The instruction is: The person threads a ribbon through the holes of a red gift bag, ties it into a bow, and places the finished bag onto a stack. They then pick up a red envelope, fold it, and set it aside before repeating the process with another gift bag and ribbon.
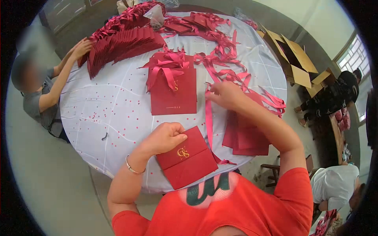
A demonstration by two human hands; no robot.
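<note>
My left hand (167, 137) is closed on the top edge of a dark red paper gift bag (185, 157) with a gold monogram. The bag tilts at the table's near edge, a crease across its front. My right hand (226, 95) is raised to its right, fingers pinched on a pink ribbon (209, 122). That ribbon hangs down towards the bag's lower right corner. Just beyond my hands lies a stack of red gift bags (173, 103) with ribbon bows on top. Beneath my right forearm are more flat red bags (248, 137).
A round table with a white cloth (118, 98) carries scattered small red dots. Loose ribbons (226, 51) spread across its far right. At the far left a co-worker (33, 86) touches a long row of red bags (122, 47). Open cardboard boxes (293, 59) stand beyond the table.
</note>
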